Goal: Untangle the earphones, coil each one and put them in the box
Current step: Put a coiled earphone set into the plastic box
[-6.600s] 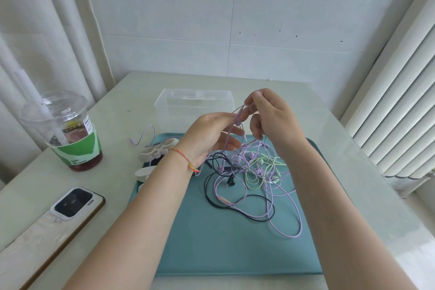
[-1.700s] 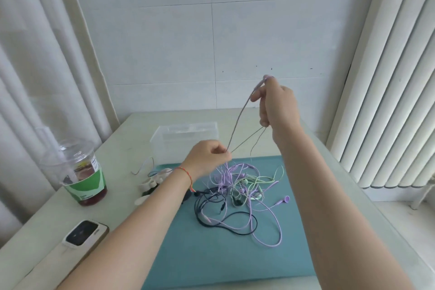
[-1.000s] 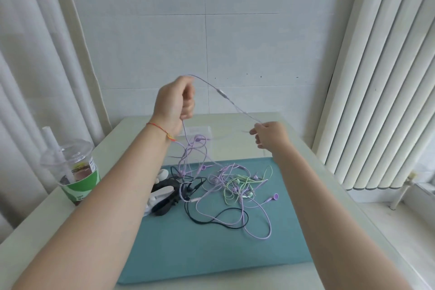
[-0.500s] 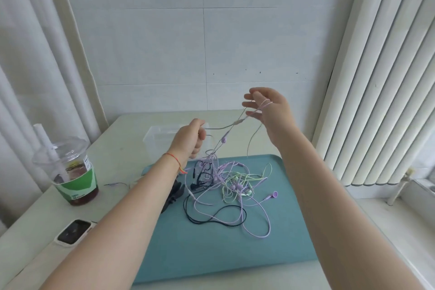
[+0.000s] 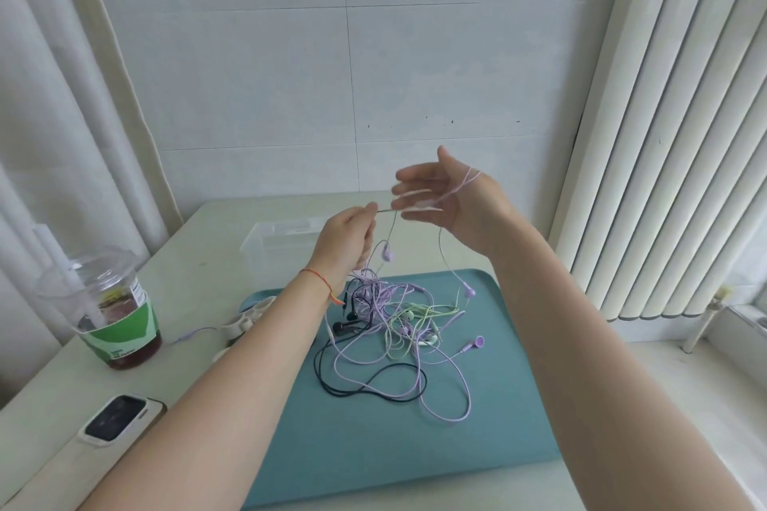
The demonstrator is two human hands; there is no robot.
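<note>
While the left hand (image 5: 346, 239) pinches a purple earphone cord (image 5: 458, 189), the right hand (image 5: 454, 201) is spread, cord looped over it, above the tangle (image 5: 394, 315) on the teal tray (image 5: 373, 448).

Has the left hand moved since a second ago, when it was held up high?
Yes. The left hand has come down: then it was up against the wall tiles, now it pinches the purple cable in front of the clear box.

We see lilac, pale green and black earphones (image 5: 394, 324) on a teal tray (image 5: 373, 448), and a green-banded cup (image 5: 112, 303).
</note>
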